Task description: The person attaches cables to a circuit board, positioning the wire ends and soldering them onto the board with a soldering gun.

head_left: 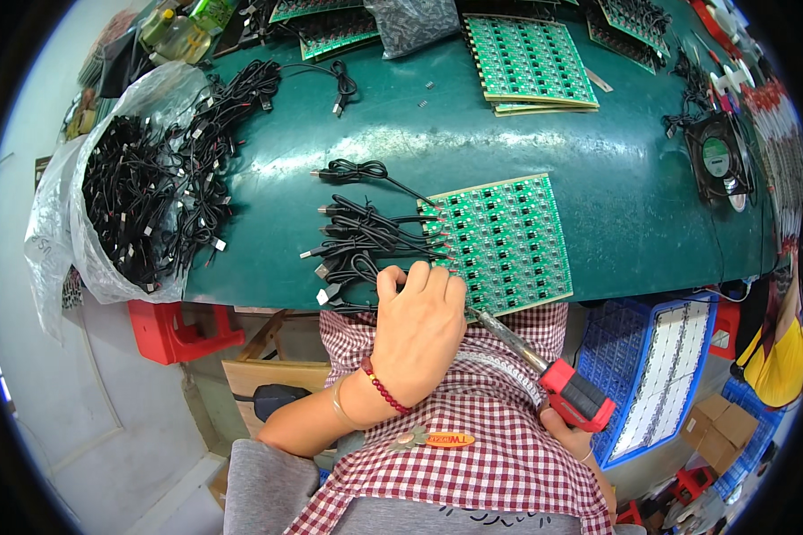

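1. Head view: L hand point(422, 325) lay back-up over the near-left corner of the circuit board point(504, 236), fingers curled. What the fingertips pinched, if anything, was hidden, so its grip couldn't be told; posn. prob. served to steady work at that edge.

2. R hand point(567, 432) grasped the soldering iron point(580, 392) by its red-&-black handle, fingers partly hidden. From this grip the barrel sloped fwd. & left, tip just beside the L fingers; the slant prob. kept the barrel clear of them.

3. Circuit board lay fwd. & right of L hand, fwd. & left of R grip, flat on the green table point(633, 205), close to its near edge. Likely reason: both hands reached one corner w/o stretching.

4. Black cables point(366, 218), each bundled, lay fwd. & left of L hand. Plugs faced away from the board, wire ends ran to its left edge; layout prob. kept the bulk off the board's face.

5. Plastic bag point(78, 214), w/ many more cables inside, sat farther left of L hand, mouth open, presumably for easy reach on that side.

6. Board stack point(535, 58) lay well fwd. of both hands, prob. to stay out of the iron's way.

7. Fan point(716, 156) stood well fwd. & right of R grip; blue crate point(598, 343), w/ white contents, was nearer, right of R hand, below tabletop level. Reasons for either placement: n/a from this view.
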{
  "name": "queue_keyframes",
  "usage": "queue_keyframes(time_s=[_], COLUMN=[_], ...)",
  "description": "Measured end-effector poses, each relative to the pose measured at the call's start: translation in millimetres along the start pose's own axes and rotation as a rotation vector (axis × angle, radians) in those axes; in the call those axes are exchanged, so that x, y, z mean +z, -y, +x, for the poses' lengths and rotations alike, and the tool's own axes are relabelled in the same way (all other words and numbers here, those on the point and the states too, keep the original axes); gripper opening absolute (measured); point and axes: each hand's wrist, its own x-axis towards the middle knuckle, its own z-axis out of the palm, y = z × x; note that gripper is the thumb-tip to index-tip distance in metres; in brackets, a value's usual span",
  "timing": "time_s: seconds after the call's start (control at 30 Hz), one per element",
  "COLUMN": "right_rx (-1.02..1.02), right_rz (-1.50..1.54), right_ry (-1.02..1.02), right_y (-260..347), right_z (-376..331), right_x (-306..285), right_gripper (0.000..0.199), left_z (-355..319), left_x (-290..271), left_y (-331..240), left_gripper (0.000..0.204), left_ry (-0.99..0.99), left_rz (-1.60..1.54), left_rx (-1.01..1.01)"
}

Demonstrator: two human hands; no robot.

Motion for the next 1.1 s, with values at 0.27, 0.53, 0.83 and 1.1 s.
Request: queue_keyframes(time_s=[0.27, 0.53, 0.83, 1.1], right_rx=[-0.028, -0.024, -0.182, -0.309], right_rz=[0.162, 0.235, 0.615, 0.852], right_ry=[-0.011, -0.017, -0.151, -0.143], right_y=[6, 10, 54, 70], right_z=[-3, -2, 41, 85], right_x=[-3, -2, 18, 26], right_gripper=[0.008, 0.008, 0.048, 0.045], left_z=[2, 1, -1, -22], left_x=[-1, -1, -4, -5], left_y=[-1, -2, 7, 28], left_gripper=[0.013, 0.013, 0.021, 0.064], left_ry=[0.012, 0.007, -0.017, -0.001], left_rz=[0.038, 0.047, -0.029, -0.071], left_rx=[0.011, 0.019, 0.056, 0.134])
